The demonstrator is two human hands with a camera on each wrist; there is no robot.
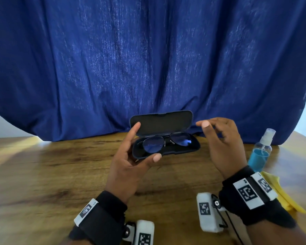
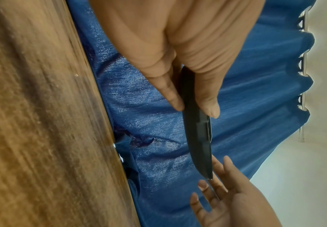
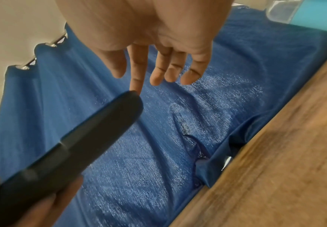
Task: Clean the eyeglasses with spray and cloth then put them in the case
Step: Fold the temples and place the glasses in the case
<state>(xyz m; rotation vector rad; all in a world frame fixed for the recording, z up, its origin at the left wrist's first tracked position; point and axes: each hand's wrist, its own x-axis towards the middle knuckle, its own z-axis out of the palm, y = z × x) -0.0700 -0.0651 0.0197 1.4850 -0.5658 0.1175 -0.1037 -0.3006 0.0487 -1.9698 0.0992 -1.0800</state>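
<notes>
Head view shows the task near its end: the eyeglasses [image 1: 166, 142] already lie folded inside the open dark case [image 1: 163, 137], lenses up, with the lid standing raised behind them. Whether the lenses were sprayed and wiped cannot be read from these pictures, though the placing of the other items suggests that part is over. What looks left is 1 step, swinging the lid down until it shuts, and perhaps setting the case on the table [image 1: 42, 174]. The left hand [image 1: 129, 161] grips the case at its left end, thumb along the front edge and fingers behind, holding it just above the wood; the left wrist view shows the same pinch on the thin dark edge [image 2: 195, 122]. The right hand [image 1: 221, 144] holds nothing, its fingers loosely spread and hovering beside the right end of the lid; the right wrist view shows the forefinger reaching to the lid's corner [image 3: 92, 136], though contact cannot be confirmed. Off to the right stand a clear spray bottle [image 1: 261, 151] of blue liquid and, just in front of it, a yellow cloth [image 1: 286, 197] partly hidden by the right wrist. A blue curtain [image 1: 148, 59] hangs behind. Nothing blocks the lid's path; my only worry is a temple arm sitting high and catching as it closes.
</notes>
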